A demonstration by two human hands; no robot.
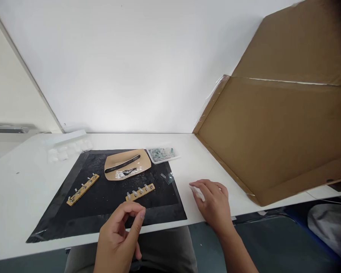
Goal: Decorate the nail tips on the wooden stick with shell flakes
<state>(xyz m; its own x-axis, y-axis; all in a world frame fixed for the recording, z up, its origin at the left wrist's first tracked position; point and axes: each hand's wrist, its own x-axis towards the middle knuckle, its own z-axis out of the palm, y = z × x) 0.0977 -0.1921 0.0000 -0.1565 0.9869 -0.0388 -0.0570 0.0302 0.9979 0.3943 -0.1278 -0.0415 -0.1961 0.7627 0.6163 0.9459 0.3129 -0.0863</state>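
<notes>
A white piece (198,192), likely light, soft, best edge-held, is pinched by the right hand (214,201) near the surface's (11,212) front edge. The left hand (121,233) is seen nearly closed, contents unclear.

Matt black mat (108,201), brown cardboard (284,132) (creased), glossy tabletop (5,212)

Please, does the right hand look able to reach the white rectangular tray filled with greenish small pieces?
Probably yes: only bare white tabletop seems to lie between the right hand and the tray. However, its fingers hold a thin white piece, which may hinder picking.
</notes>
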